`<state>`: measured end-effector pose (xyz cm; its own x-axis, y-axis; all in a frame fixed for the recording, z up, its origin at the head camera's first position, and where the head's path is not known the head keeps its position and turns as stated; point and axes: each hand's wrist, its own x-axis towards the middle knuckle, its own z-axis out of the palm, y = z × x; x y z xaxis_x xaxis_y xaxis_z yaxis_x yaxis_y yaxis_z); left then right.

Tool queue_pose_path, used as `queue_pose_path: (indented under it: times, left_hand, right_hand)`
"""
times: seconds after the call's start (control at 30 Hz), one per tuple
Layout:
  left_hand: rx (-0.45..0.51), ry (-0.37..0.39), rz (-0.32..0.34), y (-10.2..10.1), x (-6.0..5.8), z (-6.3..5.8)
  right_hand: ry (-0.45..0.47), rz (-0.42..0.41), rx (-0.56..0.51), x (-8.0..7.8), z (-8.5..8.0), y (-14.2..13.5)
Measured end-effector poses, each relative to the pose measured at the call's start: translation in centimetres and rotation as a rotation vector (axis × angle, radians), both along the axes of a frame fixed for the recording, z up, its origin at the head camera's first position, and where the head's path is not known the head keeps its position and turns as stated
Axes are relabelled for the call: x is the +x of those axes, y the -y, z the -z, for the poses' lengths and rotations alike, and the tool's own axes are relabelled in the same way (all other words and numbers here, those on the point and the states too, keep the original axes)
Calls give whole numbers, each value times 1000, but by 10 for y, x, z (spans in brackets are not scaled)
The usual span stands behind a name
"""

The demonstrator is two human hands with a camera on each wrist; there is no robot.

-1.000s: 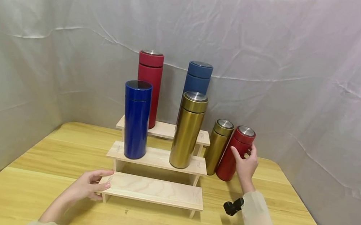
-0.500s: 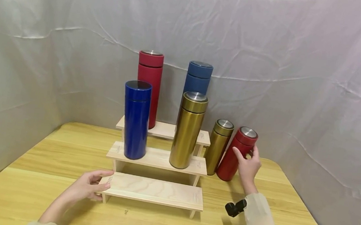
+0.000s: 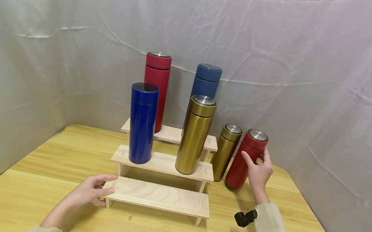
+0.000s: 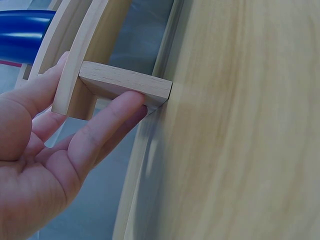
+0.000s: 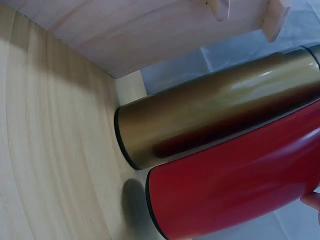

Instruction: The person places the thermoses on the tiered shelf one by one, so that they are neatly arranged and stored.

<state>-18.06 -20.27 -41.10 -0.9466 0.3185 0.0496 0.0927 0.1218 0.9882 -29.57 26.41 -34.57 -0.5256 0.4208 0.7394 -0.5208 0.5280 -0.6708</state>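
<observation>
My right hand (image 3: 260, 175) grips a short red thermos (image 3: 246, 159) with a steel-topped lid, thumb on the near side. In the right wrist view the thermos's base stands slightly off the table, with a shadow beneath it. A short gold thermos (image 5: 220, 107) stands close beside it. My left hand (image 3: 86, 192) holds the left end of the lowest step of a three-step wooden stand (image 3: 161, 196). In the left wrist view its fingertips (image 4: 127, 102) rest against the stand's leg (image 4: 125, 80).
A tall blue thermos (image 3: 142, 126) and a tall gold thermos (image 3: 195, 139) stand on the middle step. Behind them, a tall red thermos (image 3: 157, 76) and a matte blue thermos (image 3: 207, 79) occupy the top step. A grey curtain (image 3: 280, 46) surrounds the wooden table (image 3: 32, 176).
The red thermos has moved slightly right, away from the short gold one, and its base has come up off the table. The left hand stays on the stand. The head view has shifted slightly.
</observation>
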Motion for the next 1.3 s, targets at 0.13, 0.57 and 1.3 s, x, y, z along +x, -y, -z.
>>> queue_pose_path:
  times: [0.13,0.57,1.3]
  left_hand:
    - [-1,5,2,0,0,0]
    - [7,6,15,2,0,-1]
    - [-20,-2,7,0,1,-3]
  right_hand:
    - [-17,14,-1,6,-2,0]
    - [-111,-63,-17,23,-11,-4]
    - [-27,-42,-19,84,-48,20]
